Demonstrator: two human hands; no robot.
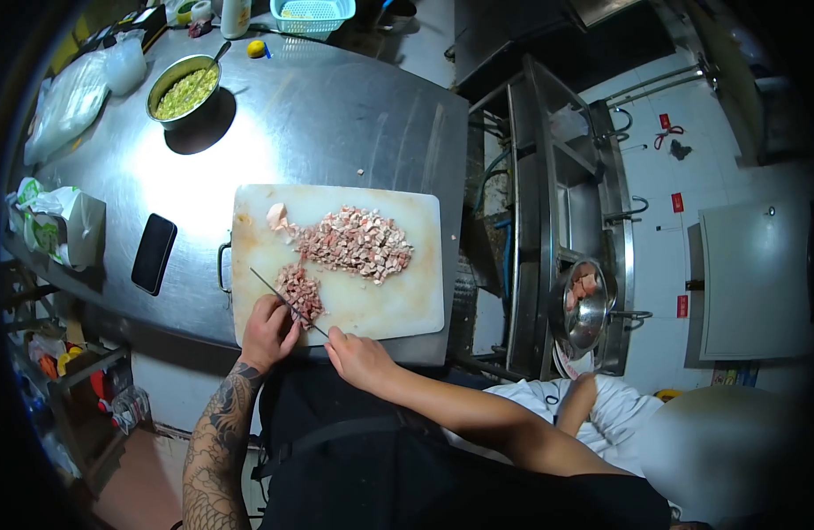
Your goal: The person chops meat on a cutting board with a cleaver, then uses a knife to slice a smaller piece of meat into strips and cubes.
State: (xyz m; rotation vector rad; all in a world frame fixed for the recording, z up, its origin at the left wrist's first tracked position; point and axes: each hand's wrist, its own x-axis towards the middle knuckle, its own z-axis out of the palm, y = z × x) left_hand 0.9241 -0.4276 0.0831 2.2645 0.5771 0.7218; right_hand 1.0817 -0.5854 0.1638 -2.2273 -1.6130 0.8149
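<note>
My right hand (358,360) is closed round the handle of a kitchen knife (279,296), near the board's front edge. Its thin dark blade slants up and left across a small pile of diced meat (303,287). On the blade's left side, my left hand (267,336) has its fingers curled against the near end of that pile; the fingertips are partly hidden. A larger heap of diced meat (358,243) lies farther back, with a pale uncut piece (277,215) at its left. All of it is on a white cutting board (380,309) with a metal handle on its left side.
On the steel table (336,115) are a phone (154,253), a pot of chopped green food (184,93) with a spoon, plastic bags (71,106) and a blue basket (312,16). Right of it, a bowl with meat (584,305) stands by the sink; a person in white (610,415) is close by.
</note>
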